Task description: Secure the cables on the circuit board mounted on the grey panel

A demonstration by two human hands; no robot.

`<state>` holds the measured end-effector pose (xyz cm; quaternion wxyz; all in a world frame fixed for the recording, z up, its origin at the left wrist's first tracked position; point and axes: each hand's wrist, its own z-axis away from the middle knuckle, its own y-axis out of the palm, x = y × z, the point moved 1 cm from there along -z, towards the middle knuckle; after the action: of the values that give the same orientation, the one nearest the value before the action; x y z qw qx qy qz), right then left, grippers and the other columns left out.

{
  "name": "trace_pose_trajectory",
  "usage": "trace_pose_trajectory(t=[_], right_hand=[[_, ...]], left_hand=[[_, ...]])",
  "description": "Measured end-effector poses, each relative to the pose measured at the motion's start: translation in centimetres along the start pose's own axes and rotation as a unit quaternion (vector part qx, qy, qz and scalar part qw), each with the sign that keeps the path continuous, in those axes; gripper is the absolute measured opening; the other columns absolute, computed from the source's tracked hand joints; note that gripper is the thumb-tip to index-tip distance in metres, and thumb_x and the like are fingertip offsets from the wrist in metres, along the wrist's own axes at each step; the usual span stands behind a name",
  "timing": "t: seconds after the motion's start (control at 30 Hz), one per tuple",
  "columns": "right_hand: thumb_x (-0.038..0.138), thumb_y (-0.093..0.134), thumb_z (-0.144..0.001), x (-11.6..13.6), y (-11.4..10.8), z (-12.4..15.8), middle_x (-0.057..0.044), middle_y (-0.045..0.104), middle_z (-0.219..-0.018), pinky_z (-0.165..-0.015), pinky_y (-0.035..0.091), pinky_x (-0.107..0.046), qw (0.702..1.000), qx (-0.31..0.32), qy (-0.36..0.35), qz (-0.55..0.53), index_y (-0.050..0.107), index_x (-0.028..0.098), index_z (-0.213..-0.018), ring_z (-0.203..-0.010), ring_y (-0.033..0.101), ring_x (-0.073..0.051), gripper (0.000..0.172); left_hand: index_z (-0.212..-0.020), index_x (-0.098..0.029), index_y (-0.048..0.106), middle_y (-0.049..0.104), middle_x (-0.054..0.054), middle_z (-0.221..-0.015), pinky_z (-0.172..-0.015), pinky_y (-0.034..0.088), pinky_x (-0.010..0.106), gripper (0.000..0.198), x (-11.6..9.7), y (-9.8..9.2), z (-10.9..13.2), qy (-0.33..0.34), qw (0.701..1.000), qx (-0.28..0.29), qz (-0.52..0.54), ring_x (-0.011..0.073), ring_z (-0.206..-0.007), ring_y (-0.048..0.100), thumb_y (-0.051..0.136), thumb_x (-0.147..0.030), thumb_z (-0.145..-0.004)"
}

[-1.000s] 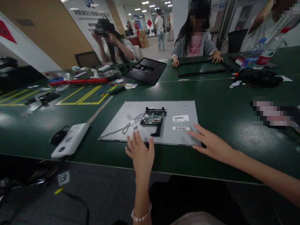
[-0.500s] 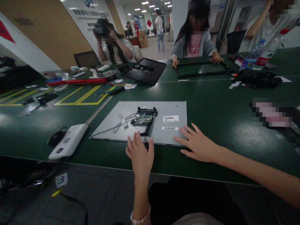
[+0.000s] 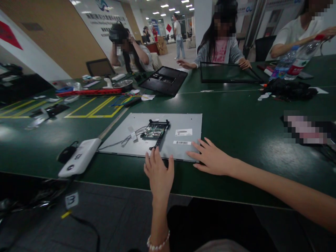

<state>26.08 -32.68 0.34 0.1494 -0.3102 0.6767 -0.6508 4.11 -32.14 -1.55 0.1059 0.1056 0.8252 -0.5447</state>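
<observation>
A flat grey metal-backed display panel [image 3: 139,120] lies on the green table in front of me. On its back sit a green circuit board [image 3: 154,131] in a black bracket, taped grey cables [image 3: 118,142] and two white labels [image 3: 183,132]. At the panel's near edge is my left hand [image 3: 160,175], open, its fingertips by the bracket's lower end. My right hand [image 3: 212,157] is open too, fingers spread over the near right corner of the panel. Nothing is gripped in either hand.
A white power bank [image 3: 80,157] with a black cable lies left of the panel. Across the table, a person holds a black frame [image 3: 225,82] near a black back cover [image 3: 164,80]. Bottles [image 3: 301,63], a black bundle [image 3: 288,90] and a blurred-out device [image 3: 307,129] lie to the right.
The panel has slid a little left relative to the table, with my right hand moving left along with it. Across the table, the person's one hand has come off the black frame.
</observation>
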Motion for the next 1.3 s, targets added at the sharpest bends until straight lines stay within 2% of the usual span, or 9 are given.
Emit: trace_pose_trajectory(t=[0.2,0.3,0.37,0.47,0.6,0.83,0.93,1.03,1.3], right_hand=[[0.042,0.039,-0.097,0.5,0.2,-0.8,-0.018,0.045,-0.144,-0.110,0.027,-0.061,0.999,-0.015,0.029,0.004,0.050,0.018,-0.136,-0.135,0.038,-0.038,0.047],[0.041,0.040,-0.097,0.7,0.7,-0.9,-0.017,0.043,-0.146,-0.111,0.027,-0.059,0.999,-0.026,0.035,-0.017,0.050,0.018,-0.136,-0.137,0.034,-0.037,0.046],[0.042,0.039,-0.097,0.8,1.2,-0.9,-0.016,0.040,-0.149,-0.111,0.028,-0.057,0.998,-0.030,0.038,-0.037,0.049,0.019,-0.137,-0.140,0.029,-0.037,0.047],[0.042,0.040,-0.097,0.7,1.6,-0.8,-0.015,0.037,-0.151,-0.113,0.026,-0.055,0.997,-0.036,0.044,-0.061,0.048,0.019,-0.138,-0.143,0.023,-0.035,0.049],[0.042,0.041,-0.096,0.6,1.7,-0.7,-0.014,0.036,-0.153,-0.114,0.024,-0.054,0.995,-0.040,0.045,-0.077,0.048,0.020,-0.139,-0.144,0.022,-0.034,0.049],[0.046,0.039,-0.097,0.5,1.4,-0.7,-0.012,0.034,-0.154,-0.115,0.022,-0.053,0.994,-0.030,0.052,-0.095,0.047,0.020,-0.140,-0.145,0.020,-0.034,0.051],[0.047,0.038,-0.097,0.5,1.3,-0.7,-0.011,0.034,-0.155,-0.115,0.021,-0.053,0.992,-0.029,0.056,-0.105,0.047,0.021,-0.140,-0.145,0.020,-0.033,0.052],[0.047,0.038,-0.097,0.4,1.1,-0.6,-0.011,0.034,-0.154,-0.115,0.021,-0.054,0.992,-0.028,0.058,-0.108,0.047,0.020,-0.140,-0.145,0.020,-0.033,0.052],[0.046,0.038,-0.097,0.6,0.8,-0.8,-0.012,0.035,-0.154,-0.114,0.024,-0.056,0.993,-0.021,0.056,-0.104,0.047,0.020,-0.140,-0.144,0.020,-0.034,0.051]], left_hand=[[-0.143,-0.009,0.036,0.037,0.020,-0.149,-0.110,0.028,0.058,0.059,-0.1,0.0,0.2,0.001,1.000,-0.003,-0.023,0.0372,-0.141,0.023,0.039,-0.042,-0.095],[-0.144,-0.008,0.034,0.034,0.022,-0.149,-0.108,0.029,0.056,0.059,-0.3,-0.7,-0.4,0.032,0.998,-0.011,-0.061,0.0378,-0.140,0.025,0.040,-0.039,-0.095],[-0.142,-0.007,0.035,0.035,0.023,-0.147,-0.106,0.034,0.051,0.057,-0.4,-1.4,-1.5,0.061,0.994,-0.011,-0.086,0.0364,-0.135,0.033,0.040,-0.038,-0.094],[-0.130,-0.008,0.048,0.049,0.023,-0.132,-0.092,0.045,0.044,0.048,-0.3,-2.2,-3.6,0.068,0.987,0.027,-0.142,0.0347,-0.116,0.051,0.040,-0.039,-0.094],[-0.108,-0.010,0.058,0.061,0.020,-0.107,-0.081,0.048,0.043,0.039,0.2,-1.8,-6.4,0.075,0.966,0.087,-0.233,0.0347,-0.102,0.055,0.040,-0.040,-0.093],[-0.105,-0.010,0.062,0.066,0.019,-0.106,-0.083,0.048,0.038,0.032,2.1,0.9,-13.5,0.128,0.946,0.158,-0.251,0.0329,-0.103,0.059,0.042,-0.030,-0.091],[-0.106,-0.009,0.063,0.067,0.019,-0.107,-0.082,0.048,0.039,0.034,2.7,1.9,-16.9,0.124,0.943,0.185,-0.246,0.0335,-0.102,0.061,0.043,-0.031,-0.090],[-0.108,-0.008,0.063,0.067,0.020,-0.107,-0.083,0.049,0.040,0.037,2.8,2.5,-18.9,0.110,0.945,0.194,-0.238,0.0341,-0.102,0.062,0.043,-0.033,-0.089],[-0.110,-0.009,0.063,0.067,0.021,-0.106,-0.086,0.047,0.039,0.042,2.5,2.6,-18.4,0.094,0.957,0.181,-0.205,0.0331,-0.102,0.061,0.043,-0.040,-0.091]])
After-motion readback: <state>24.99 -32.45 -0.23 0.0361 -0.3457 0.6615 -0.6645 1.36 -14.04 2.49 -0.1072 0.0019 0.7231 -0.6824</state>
